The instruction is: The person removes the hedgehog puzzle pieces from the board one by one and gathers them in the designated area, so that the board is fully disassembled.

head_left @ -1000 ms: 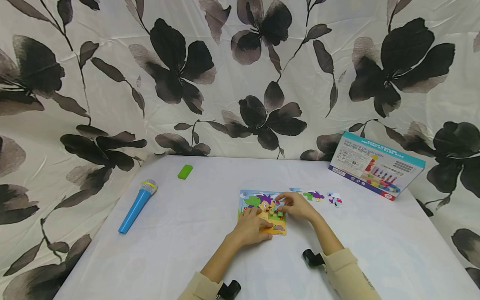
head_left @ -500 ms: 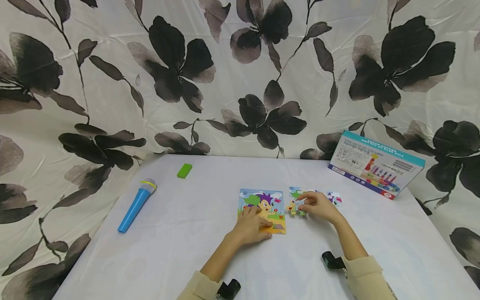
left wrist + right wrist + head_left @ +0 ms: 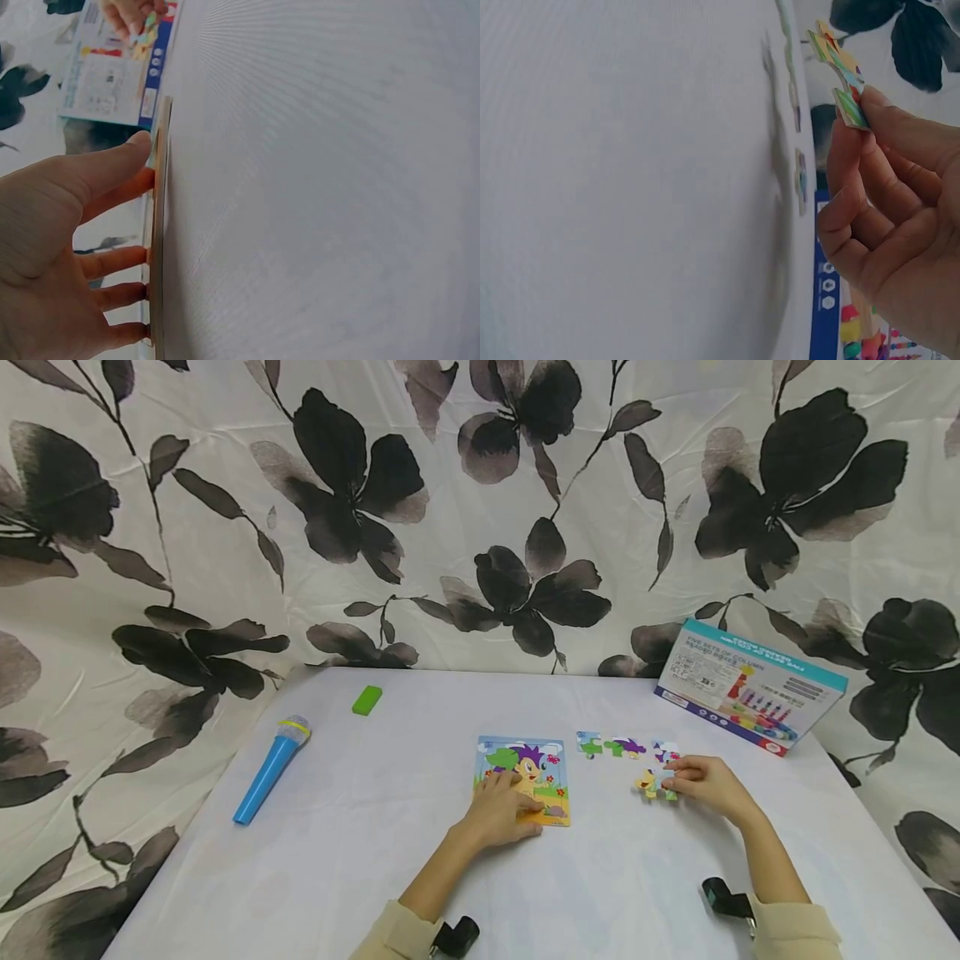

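Note:
A square puzzle board (image 3: pixel 553 777) with a cartoon figure lies at the table's middle. My left hand (image 3: pixel 498 814) rests on its left part, fingers spread; in the left wrist view the fingertips of the left hand (image 3: pixel 67 217) touch the board's face (image 3: pixel 158 225). To the right, my right hand (image 3: pixel 708 785) pinches a puzzle piece (image 3: pixel 647 783) between thumb and fingers. The right wrist view shows that colourful piece (image 3: pixel 844 79) held above the table by the right hand (image 3: pixel 900 195). Behind it lie a green-and-blue piece (image 3: pixel 589 744), a purple-and-green piece (image 3: pixel 626 747) and another piece (image 3: pixel 664 750).
A blue toy microphone (image 3: pixel 272 770) lies on the left of the white table (image 3: pixel 360 835), with a green block (image 3: pixel 367 700) farther back. A printed box (image 3: pixel 750 687) leans at the back right, before a floral cloth (image 3: pixel 435 502).
My right hand has moved right, away from the board, carrying the pinched piece past the loose pieces, which are now uncovered. The left hand has stayed on the board.

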A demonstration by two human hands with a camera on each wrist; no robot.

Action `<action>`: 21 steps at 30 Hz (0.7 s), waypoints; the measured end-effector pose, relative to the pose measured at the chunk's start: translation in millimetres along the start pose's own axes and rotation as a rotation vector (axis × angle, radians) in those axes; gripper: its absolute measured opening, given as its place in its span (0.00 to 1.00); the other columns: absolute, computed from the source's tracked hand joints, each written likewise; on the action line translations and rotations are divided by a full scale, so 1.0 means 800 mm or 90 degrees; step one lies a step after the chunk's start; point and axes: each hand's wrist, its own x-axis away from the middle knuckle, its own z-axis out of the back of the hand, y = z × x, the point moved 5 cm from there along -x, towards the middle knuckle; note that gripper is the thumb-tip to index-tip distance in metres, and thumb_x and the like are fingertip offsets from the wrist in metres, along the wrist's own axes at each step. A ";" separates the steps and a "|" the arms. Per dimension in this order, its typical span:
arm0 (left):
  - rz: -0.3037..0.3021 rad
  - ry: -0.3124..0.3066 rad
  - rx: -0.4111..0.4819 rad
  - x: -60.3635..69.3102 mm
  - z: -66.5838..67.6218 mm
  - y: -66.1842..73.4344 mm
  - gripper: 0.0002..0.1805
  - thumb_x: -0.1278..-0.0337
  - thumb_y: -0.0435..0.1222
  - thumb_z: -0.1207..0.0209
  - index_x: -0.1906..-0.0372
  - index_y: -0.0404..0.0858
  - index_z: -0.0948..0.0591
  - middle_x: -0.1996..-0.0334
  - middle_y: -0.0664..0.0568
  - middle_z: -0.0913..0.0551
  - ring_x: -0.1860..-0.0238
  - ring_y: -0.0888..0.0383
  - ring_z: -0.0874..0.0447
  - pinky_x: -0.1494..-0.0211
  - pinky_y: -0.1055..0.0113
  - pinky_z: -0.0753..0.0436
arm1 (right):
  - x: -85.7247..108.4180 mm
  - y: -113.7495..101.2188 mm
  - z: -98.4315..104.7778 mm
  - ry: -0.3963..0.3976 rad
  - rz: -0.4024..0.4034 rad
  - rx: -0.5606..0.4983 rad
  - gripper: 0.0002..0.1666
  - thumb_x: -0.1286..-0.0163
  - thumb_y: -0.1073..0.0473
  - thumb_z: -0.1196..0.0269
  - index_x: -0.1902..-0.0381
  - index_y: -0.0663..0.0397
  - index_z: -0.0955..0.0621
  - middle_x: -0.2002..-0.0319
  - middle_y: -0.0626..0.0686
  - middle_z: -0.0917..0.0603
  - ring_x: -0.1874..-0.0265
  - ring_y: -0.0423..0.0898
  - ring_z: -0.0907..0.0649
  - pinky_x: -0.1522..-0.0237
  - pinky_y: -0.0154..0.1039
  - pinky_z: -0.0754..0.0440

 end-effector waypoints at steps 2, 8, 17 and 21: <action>0.000 0.000 0.001 0.000 -0.001 -0.001 0.18 0.49 0.52 0.36 0.52 0.53 0.15 0.39 0.43 0.30 0.37 0.46 0.37 0.37 0.43 0.37 | 0.005 0.007 0.006 0.005 -0.013 0.005 0.25 0.38 0.57 0.35 0.52 0.74 0.23 0.68 0.55 0.16 0.72 0.37 0.23 0.69 0.30 0.22; 0.000 -0.002 0.003 0.000 -0.002 -0.001 0.18 0.49 0.52 0.36 0.52 0.53 0.15 0.39 0.43 0.30 0.37 0.46 0.37 0.37 0.43 0.37 | 0.013 0.021 0.018 0.007 -0.038 0.008 0.25 0.37 0.57 0.35 0.52 0.75 0.24 0.68 0.56 0.15 0.73 0.40 0.23 0.72 0.34 0.22; 0.000 0.002 0.003 0.000 -0.001 -0.001 0.18 0.49 0.52 0.36 0.52 0.53 0.15 0.39 0.43 0.30 0.37 0.46 0.37 0.37 0.42 0.37 | 0.008 0.033 0.022 -0.004 -0.056 -0.012 0.26 0.36 0.57 0.36 0.51 0.76 0.25 0.70 0.54 0.15 0.76 0.41 0.23 0.74 0.34 0.23; -0.002 0.005 0.006 0.000 -0.001 -0.001 0.18 0.49 0.51 0.36 0.53 0.53 0.15 0.39 0.43 0.30 0.37 0.46 0.36 0.37 0.42 0.37 | 0.004 0.037 0.019 -0.013 -0.068 -0.026 0.25 0.36 0.58 0.37 0.51 0.77 0.25 0.72 0.52 0.15 0.77 0.41 0.24 0.74 0.33 0.23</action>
